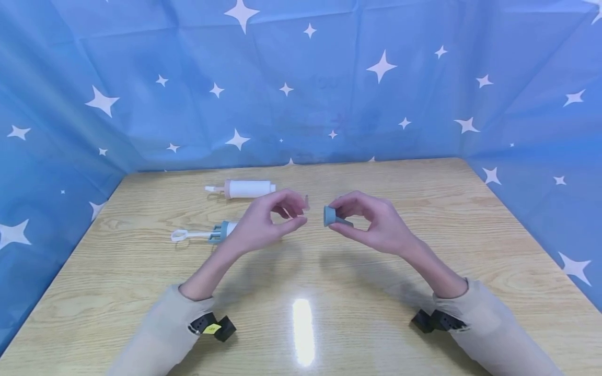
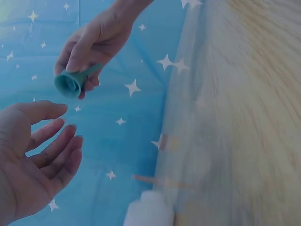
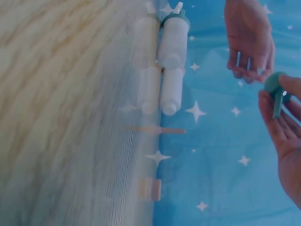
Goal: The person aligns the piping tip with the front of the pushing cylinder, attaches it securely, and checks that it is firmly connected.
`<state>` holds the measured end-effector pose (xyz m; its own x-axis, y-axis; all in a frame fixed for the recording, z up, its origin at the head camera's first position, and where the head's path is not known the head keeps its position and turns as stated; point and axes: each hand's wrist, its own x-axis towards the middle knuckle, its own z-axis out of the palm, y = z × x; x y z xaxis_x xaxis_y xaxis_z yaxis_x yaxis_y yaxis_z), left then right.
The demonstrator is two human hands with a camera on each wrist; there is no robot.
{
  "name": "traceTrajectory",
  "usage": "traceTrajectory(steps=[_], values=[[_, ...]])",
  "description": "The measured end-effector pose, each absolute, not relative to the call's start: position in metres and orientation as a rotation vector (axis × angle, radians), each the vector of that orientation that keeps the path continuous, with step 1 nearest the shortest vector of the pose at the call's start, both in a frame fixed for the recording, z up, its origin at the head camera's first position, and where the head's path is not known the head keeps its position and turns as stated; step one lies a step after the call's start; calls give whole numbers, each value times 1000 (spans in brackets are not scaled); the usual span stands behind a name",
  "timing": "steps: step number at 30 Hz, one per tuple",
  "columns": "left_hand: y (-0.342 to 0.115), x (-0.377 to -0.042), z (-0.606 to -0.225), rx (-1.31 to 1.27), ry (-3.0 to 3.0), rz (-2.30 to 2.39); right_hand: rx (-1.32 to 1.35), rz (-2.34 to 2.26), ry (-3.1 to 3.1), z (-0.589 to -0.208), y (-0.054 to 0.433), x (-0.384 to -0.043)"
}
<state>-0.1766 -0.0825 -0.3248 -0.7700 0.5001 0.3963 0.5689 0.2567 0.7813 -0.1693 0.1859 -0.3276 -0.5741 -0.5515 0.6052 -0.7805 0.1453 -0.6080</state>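
Observation:
My right hand (image 1: 381, 224) pinches a small teal funnel-shaped piece (image 1: 330, 215) between thumb and fingers. In the left wrist view, the round hollow mouth of this teal piece (image 2: 68, 84) shows, with a narrow stem behind it. Facing it across a short gap, my left hand (image 1: 258, 224) has loosely bent fingers and holds nothing. Both hands are above the wooden table. Partly behind the left hand lies a white cylinder with a teal collar (image 1: 218, 233) and a white loop-ended rod (image 1: 193, 235).
Farther back lies another white cylinder (image 1: 249, 189) with a pale pink collar. In the right wrist view, a thin pinkish stick (image 3: 172, 131) and a small pinkish piece (image 3: 156, 189) lie on the table (image 3: 70, 117). A blue star-printed cloth (image 1: 301, 115) hangs behind the table.

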Motion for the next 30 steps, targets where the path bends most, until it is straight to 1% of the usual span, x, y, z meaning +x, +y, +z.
traceTrajectory(steps=[15,20,26,30], values=[[-126,-190,-350,-980,-2591,-1389,1305,1384,-2183,-331,187,-173],[-134,-195,-353,-965,-2637,-1346,1289,1368,-2189,-331,187,-173],[-143,-201,-357,-1021,-2744,-1197,1290,1372,-2196,-331,187,-174],[-149,-203,-358,-985,-2831,-1164,1277,1360,-2208,-331,187,-174]])
